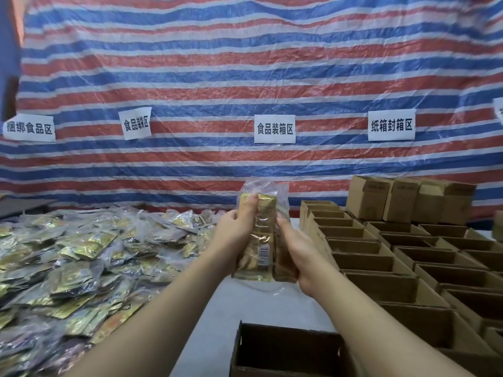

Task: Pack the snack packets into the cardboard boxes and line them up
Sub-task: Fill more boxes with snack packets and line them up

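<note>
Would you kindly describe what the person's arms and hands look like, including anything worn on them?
Both forearms are bare as far as the frame shows, with no sleeve in view. The left hand and right hand wear no gloves, and no rings, watch or bracelet can be seen on the fingers or wrists. No marks or bandages show.

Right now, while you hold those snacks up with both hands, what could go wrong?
1. The bundle of snack packets sits in a loose, slippery clear bag; the left hand and right hand only squeeze its sides, so the grip might slip.
2. The open box below is narrow, so the bundle could catch on its rim.
3. The rows of empty boxes stand close on the right; an elbow might knock them crooked.
</note>
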Demonstrator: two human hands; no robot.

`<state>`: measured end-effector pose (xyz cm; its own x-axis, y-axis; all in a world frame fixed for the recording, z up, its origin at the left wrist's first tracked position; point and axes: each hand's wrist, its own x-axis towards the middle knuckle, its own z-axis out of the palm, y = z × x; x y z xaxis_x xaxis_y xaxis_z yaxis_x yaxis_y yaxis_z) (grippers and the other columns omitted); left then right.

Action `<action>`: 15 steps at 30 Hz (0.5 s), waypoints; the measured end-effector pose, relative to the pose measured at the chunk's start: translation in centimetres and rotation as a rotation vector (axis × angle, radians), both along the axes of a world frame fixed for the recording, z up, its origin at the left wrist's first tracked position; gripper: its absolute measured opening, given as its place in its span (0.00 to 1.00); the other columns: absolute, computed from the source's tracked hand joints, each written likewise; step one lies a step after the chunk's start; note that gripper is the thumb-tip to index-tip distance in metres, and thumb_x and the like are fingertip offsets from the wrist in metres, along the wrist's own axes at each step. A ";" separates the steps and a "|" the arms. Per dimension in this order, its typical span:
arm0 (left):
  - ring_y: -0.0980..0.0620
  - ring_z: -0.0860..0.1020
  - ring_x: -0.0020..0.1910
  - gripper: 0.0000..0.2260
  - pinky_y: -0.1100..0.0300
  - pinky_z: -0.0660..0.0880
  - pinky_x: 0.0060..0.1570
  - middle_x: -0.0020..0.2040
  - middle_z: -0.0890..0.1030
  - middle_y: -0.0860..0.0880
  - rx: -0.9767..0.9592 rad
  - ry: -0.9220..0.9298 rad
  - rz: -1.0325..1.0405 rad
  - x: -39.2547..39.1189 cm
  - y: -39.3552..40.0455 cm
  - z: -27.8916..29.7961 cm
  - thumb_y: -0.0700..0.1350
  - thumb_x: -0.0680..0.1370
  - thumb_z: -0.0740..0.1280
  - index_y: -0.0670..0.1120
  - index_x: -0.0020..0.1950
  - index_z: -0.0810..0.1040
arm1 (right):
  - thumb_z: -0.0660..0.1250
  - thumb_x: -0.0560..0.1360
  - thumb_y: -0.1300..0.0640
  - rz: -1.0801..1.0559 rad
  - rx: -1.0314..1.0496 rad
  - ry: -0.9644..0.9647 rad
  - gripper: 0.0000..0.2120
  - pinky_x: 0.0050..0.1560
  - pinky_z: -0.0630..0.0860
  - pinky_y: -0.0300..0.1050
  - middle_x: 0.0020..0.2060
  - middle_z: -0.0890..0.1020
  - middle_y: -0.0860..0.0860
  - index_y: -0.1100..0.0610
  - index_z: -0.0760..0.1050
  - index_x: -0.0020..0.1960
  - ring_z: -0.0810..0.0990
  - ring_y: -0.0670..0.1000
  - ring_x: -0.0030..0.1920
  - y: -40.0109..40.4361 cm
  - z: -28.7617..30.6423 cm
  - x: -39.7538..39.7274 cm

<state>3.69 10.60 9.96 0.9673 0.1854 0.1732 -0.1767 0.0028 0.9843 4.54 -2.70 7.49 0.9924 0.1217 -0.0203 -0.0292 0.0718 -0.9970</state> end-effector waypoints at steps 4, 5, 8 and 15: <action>0.49 0.84 0.43 0.28 0.51 0.82 0.45 0.44 0.85 0.46 0.046 -0.060 0.122 0.6 -1.3 -1.0 0.70 0.74 0.62 0.46 0.51 0.79 | 0.66 0.73 0.31 0.063 0.109 -0.059 0.26 0.46 0.83 0.52 0.47 0.88 0.51 0.49 0.79 0.61 0.87 0.55 0.48 -0.6 -0.3 -0.7; 0.48 0.84 0.45 0.29 0.48 0.81 0.49 0.47 0.84 0.45 0.035 -0.069 0.122 0.7 -1.8 -1.2 0.71 0.74 0.61 0.45 0.52 0.78 | 0.67 0.72 0.31 0.086 0.133 -0.062 0.26 0.44 0.83 0.50 0.47 0.88 0.52 0.49 0.80 0.59 0.87 0.54 0.47 -0.7 -0.3 -0.8; 0.45 0.85 0.48 0.29 0.45 0.80 0.54 0.49 0.85 0.43 -0.136 -0.055 -0.023 0.7 -3.2 -1.9 0.71 0.76 0.59 0.47 0.54 0.82 | 0.70 0.69 0.33 0.179 0.224 -0.048 0.23 0.48 0.83 0.53 0.49 0.87 0.54 0.49 0.84 0.55 0.87 0.55 0.48 -0.7 -0.2 -1.3; 0.42 0.68 0.73 0.34 0.43 0.65 0.72 0.74 0.69 0.42 -0.053 -0.005 -0.045 0.5 -4.0 -2.7 0.67 0.80 0.47 0.45 0.76 0.65 | 0.77 0.67 0.41 0.314 0.141 -0.112 0.30 0.52 0.83 0.52 0.55 0.85 0.56 0.51 0.77 0.66 0.85 0.57 0.55 -2.3 -0.9 -2.1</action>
